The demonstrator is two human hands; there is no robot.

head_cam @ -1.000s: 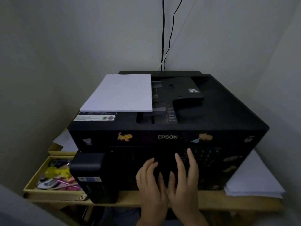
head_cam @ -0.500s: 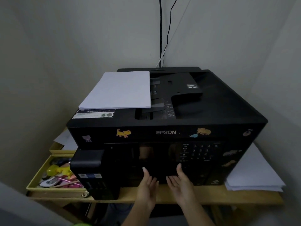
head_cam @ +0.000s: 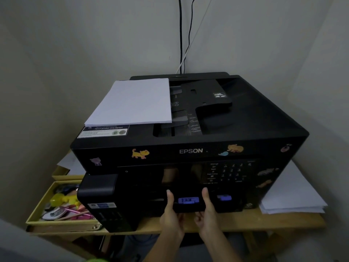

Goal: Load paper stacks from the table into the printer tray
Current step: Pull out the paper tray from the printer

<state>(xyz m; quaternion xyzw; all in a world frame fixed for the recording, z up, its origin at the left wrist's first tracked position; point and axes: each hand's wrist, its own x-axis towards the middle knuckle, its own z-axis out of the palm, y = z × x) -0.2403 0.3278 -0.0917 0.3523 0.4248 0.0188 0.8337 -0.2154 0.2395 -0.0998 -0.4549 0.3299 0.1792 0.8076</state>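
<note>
At the far left a shallow yellow box [head_cam: 62,224] of pens and bright odds and ends sits on the pale wooden surface [head_cam: 264,222], just beside the black Epson printer [head_cam: 190,151], whose boxy ink tank [head_cam: 100,190] juts out at its front left corner. On the printer's lid, toward the left side, lies a neat white paper stack [head_cam: 132,103], its long axis running front to back. Low at the middle of the printer's front, the left hand [head_cam: 171,218] and right hand [head_cam: 207,216] grip the lip of the black paper tray with blue tabs [head_cam: 188,207]. The thumbs lie on top and the fingers [head_cam: 180,217] curl underneath, so both hands are clamped on that lip, close together. The tray looks only a little out of its slot, so the step in hand is probably drawing it toward the person. Further right, a looser pile of white sheets [head_cam: 290,197] rests on the surface, right by the printer's flank and partly hidden by it. That pile lies to the right of the fingers and a little behind them, so the right hand is nearer to it — the lid stack sits up and to the left, nearer the left hand. I cannot tell which way the pile's long axis runs, as the printer hides part of it.
</note>
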